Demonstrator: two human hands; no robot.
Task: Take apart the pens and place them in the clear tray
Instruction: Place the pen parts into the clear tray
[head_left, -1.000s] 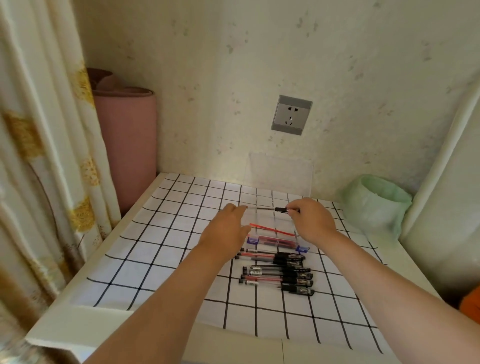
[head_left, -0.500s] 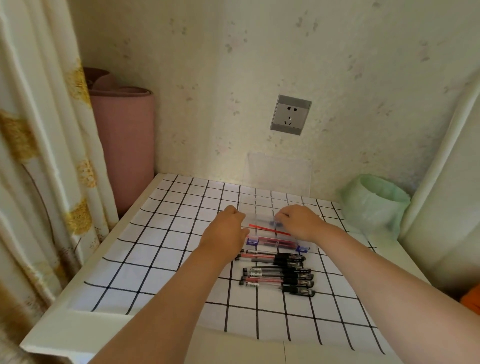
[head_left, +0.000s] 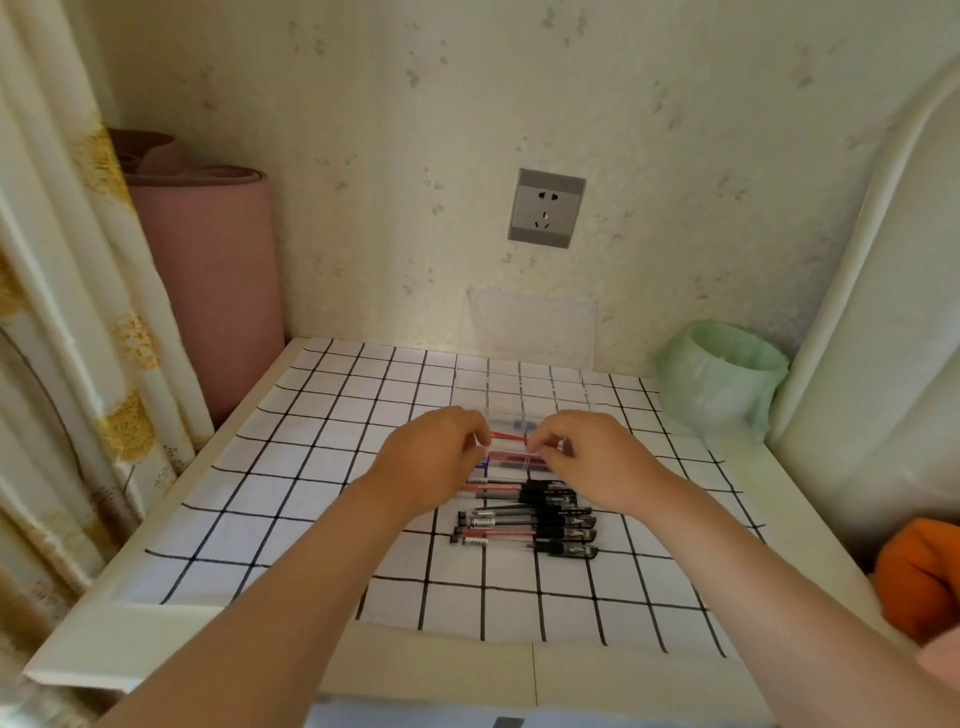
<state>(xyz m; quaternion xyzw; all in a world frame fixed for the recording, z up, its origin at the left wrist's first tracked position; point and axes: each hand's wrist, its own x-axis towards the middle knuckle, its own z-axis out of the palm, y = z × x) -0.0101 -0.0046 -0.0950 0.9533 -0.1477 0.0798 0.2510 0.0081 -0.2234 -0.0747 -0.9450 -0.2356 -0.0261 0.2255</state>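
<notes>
Closing in on the red refill (head_left: 509, 437) now, both hands have shifted together over the clear tray (head_left: 519, 415).
Left hand (head_left: 434, 457) and right hand (head_left: 597, 462) each pinch an end, knuckles up; remaining pens (head_left: 524, 522) lie just below on the checked mat (head_left: 311, 441).

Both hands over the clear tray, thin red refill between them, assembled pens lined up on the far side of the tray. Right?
Not quite: the head view shows the assembled pens on the near side of the clear tray, toward the person. The rest holds: left hand and right hand meet over it with the red refill between them.
</notes>
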